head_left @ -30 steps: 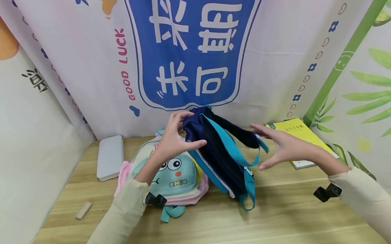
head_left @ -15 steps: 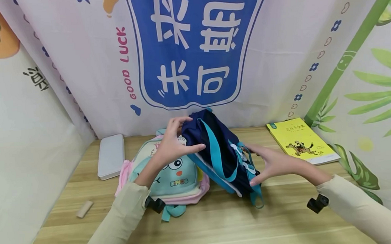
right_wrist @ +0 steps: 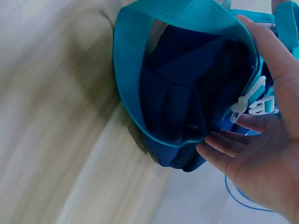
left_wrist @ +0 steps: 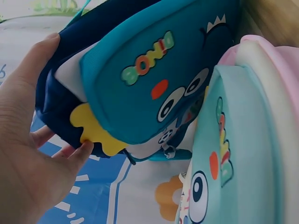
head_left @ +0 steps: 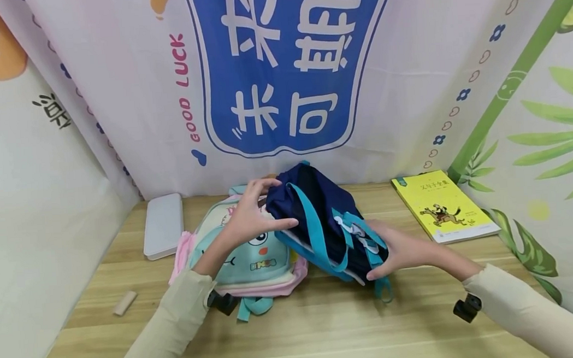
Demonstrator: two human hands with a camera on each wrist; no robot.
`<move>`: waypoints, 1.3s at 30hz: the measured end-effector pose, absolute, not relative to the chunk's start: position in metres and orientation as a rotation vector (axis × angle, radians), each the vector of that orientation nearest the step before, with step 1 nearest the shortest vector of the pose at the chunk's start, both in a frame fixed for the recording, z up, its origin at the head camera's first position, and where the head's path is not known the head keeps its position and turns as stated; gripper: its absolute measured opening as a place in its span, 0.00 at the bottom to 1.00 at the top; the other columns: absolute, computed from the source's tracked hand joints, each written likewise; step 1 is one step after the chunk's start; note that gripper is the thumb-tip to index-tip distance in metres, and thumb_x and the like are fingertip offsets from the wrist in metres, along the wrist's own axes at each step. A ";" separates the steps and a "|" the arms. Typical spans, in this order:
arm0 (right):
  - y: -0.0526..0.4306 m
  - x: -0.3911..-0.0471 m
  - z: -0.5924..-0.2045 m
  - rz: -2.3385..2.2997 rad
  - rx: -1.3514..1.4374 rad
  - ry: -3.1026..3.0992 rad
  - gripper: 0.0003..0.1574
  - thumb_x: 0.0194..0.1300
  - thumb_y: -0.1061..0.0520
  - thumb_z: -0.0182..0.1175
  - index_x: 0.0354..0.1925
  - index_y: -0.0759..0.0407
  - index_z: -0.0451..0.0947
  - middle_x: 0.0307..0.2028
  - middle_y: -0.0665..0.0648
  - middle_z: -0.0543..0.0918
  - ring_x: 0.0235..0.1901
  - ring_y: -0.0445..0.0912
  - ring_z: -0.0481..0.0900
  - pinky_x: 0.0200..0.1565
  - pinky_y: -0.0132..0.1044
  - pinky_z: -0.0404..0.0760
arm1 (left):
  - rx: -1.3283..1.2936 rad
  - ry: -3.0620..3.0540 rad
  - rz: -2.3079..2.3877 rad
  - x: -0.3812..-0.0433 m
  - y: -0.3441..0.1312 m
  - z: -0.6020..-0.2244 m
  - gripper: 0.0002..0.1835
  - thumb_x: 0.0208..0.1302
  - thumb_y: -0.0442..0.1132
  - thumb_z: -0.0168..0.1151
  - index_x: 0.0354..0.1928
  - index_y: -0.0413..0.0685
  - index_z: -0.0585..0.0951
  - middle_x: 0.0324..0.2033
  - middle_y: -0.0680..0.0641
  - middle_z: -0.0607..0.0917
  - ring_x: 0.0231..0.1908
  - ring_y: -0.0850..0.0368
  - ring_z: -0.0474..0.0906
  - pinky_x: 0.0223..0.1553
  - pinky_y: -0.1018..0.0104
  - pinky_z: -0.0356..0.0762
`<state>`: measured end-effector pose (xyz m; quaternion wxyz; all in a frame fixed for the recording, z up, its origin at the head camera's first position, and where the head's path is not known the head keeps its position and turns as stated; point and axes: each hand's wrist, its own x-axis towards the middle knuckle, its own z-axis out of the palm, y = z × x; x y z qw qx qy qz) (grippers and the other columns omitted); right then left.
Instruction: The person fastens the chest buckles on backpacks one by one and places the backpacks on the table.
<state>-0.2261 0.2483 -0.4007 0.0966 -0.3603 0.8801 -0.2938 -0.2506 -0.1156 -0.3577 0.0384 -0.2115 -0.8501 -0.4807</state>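
A navy and turquoise child's backpack (head_left: 339, 200) leans at the middle of the table, its straps and white buckles (right_wrist: 247, 99) facing the right. My left hand (head_left: 249, 217) holds its upper left side, thumb on the near face and fingers round the far side. In the left wrist view its turquoise dinosaur pocket (left_wrist: 140, 84) shows, with those fingertips by a yellow patch. My right hand (head_left: 401, 248) holds the lower right side by the straps, thumb toward me. Just left lies a mint and pink dinosaur backpack (head_left: 245, 274), partly behind my left hand and wrist.
On the left of the wooden table (head_left: 296, 342) lie a white flat case (head_left: 163, 226) and a small wooden block (head_left: 125, 303). A yellow book (head_left: 440, 202) lies at the back right. Printed cloth (head_left: 274, 64) hangs round the back and sides.
My right hand has moved left from beside the loose strap onto the navy backpack's right side. The backpack has turned and tipped lower, its buckles now showing. My left hand keeps its hold.
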 end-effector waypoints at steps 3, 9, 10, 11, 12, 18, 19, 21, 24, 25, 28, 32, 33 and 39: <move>0.254 -0.226 -0.404 -0.847 -1.040 2.642 0.67 0.49 0.39 0.80 0.77 0.59 0.58 0.72 0.63 0.68 0.70 0.59 0.69 0.67 0.62 0.71 | -0.675 -2.629 -1.496 -0.251 -0.116 -0.359 0.42 0.51 0.49 0.81 0.67 0.54 0.70 0.66 0.44 0.67 0.66 0.44 0.68 0.70 0.45 0.70; 0.263 -0.226 -0.410 -0.872 -1.020 2.628 0.68 0.49 0.43 0.81 0.78 0.57 0.57 0.75 0.59 0.67 0.72 0.55 0.67 0.69 0.56 0.70 | -0.713 -2.686 -1.517 -0.249 -0.114 -0.365 0.41 0.53 0.48 0.80 0.68 0.54 0.70 0.69 0.43 0.65 0.68 0.43 0.66 0.71 0.46 0.69; 0.264 -0.226 -0.410 -0.885 -1.024 2.619 0.68 0.48 0.44 0.82 0.78 0.55 0.57 0.75 0.58 0.66 0.73 0.54 0.66 0.70 0.55 0.70 | -0.715 -2.698 -1.514 -0.249 -0.113 -0.366 0.41 0.53 0.49 0.80 0.68 0.54 0.70 0.69 0.43 0.65 0.69 0.43 0.65 0.71 0.45 0.68; 0.265 -0.226 -0.411 -0.882 -1.023 2.618 0.67 0.48 0.45 0.82 0.78 0.54 0.57 0.75 0.56 0.66 0.73 0.53 0.65 0.70 0.55 0.69 | -0.718 -2.711 -1.507 -0.249 -0.113 -0.366 0.42 0.53 0.50 0.79 0.68 0.54 0.69 0.70 0.43 0.64 0.69 0.43 0.65 0.71 0.45 0.68; 0.266 -0.226 -0.411 -0.877 -1.023 2.623 0.67 0.48 0.45 0.82 0.78 0.54 0.57 0.75 0.57 0.65 0.73 0.54 0.65 0.70 0.55 0.69 | -0.717 -2.724 -1.500 -0.248 -0.112 -0.367 0.42 0.53 0.51 0.79 0.68 0.54 0.69 0.70 0.42 0.64 0.69 0.43 0.65 0.71 0.45 0.68; 0.274 -0.226 -0.413 -0.852 -0.953 2.653 0.68 0.47 0.45 0.82 0.77 0.62 0.57 0.76 0.67 0.61 0.74 0.63 0.62 0.67 0.64 0.69 | -0.733 -2.782 -1.443 -0.246 -0.107 -0.370 0.43 0.52 0.54 0.80 0.69 0.56 0.69 0.69 0.43 0.64 0.69 0.41 0.67 0.70 0.43 0.69; 0.276 -0.226 -0.414 -0.836 -0.941 2.659 0.69 0.47 0.44 0.82 0.77 0.64 0.57 0.76 0.69 0.60 0.74 0.64 0.62 0.67 0.65 0.69 | -0.739 -2.786 -1.434 -0.245 -0.106 -0.371 0.44 0.52 0.54 0.80 0.69 0.56 0.69 0.69 0.43 0.64 0.69 0.41 0.67 0.69 0.42 0.70; 0.280 -0.226 -0.414 -0.799 -0.926 2.673 0.69 0.48 0.43 0.82 0.76 0.67 0.56 0.76 0.71 0.59 0.73 0.67 0.62 0.66 0.66 0.69 | -0.743 -2.798 -1.421 -0.244 -0.103 -0.373 0.44 0.52 0.54 0.80 0.69 0.57 0.69 0.70 0.43 0.63 0.68 0.41 0.68 0.68 0.41 0.71; 0.286 -0.225 -0.414 -0.757 -0.910 2.684 0.69 0.48 0.41 0.81 0.76 0.67 0.57 0.76 0.72 0.59 0.73 0.68 0.61 0.66 0.66 0.69 | -0.742 -2.814 -1.413 -0.244 -0.098 -0.377 0.45 0.52 0.55 0.80 0.70 0.57 0.69 0.70 0.43 0.63 0.69 0.41 0.67 0.66 0.40 0.72; 0.289 -0.225 -0.414 -0.747 -0.915 2.687 0.68 0.48 0.40 0.81 0.75 0.67 0.58 0.76 0.72 0.59 0.73 0.69 0.60 0.65 0.67 0.69 | -0.743 -2.819 -1.405 -0.243 -0.096 -0.377 0.45 0.51 0.56 0.80 0.70 0.58 0.69 0.70 0.43 0.63 0.68 0.41 0.68 0.66 0.40 0.72; 0.297 -0.225 -0.413 -0.753 -0.912 2.685 0.68 0.49 0.40 0.81 0.76 0.66 0.58 0.75 0.72 0.59 0.73 0.71 0.59 0.65 0.69 0.68 | -0.750 -2.827 -1.389 -0.243 -0.090 -0.380 0.46 0.51 0.57 0.79 0.71 0.58 0.68 0.69 0.43 0.63 0.68 0.42 0.68 0.66 0.43 0.74; 0.307 -0.227 -0.412 -0.766 -0.918 2.680 0.69 0.48 0.40 0.81 0.76 0.65 0.58 0.75 0.72 0.60 0.73 0.72 0.58 0.65 0.71 0.66 | -0.768 -2.818 -1.383 -0.243 -0.082 -0.385 0.47 0.50 0.57 0.80 0.71 0.56 0.68 0.68 0.42 0.64 0.67 0.42 0.71 0.66 0.46 0.74; 0.309 -0.227 -0.412 -0.766 -0.914 2.678 0.69 0.48 0.40 0.81 0.76 0.65 0.58 0.75 0.72 0.60 0.73 0.72 0.58 0.65 0.71 0.66 | -0.773 -2.815 -1.394 -0.243 -0.080 -0.386 0.47 0.51 0.57 0.80 0.71 0.56 0.68 0.69 0.42 0.64 0.67 0.42 0.71 0.67 0.46 0.74; 0.320 -0.229 -0.412 -0.778 -0.915 2.646 0.68 0.50 0.42 0.81 0.76 0.65 0.57 0.76 0.73 0.58 0.73 0.74 0.55 0.64 0.74 0.65 | -0.787 -2.797 -1.415 -0.242 -0.068 -0.392 0.47 0.51 0.55 0.80 0.70 0.53 0.68 0.68 0.41 0.64 0.65 0.42 0.72 0.66 0.46 0.74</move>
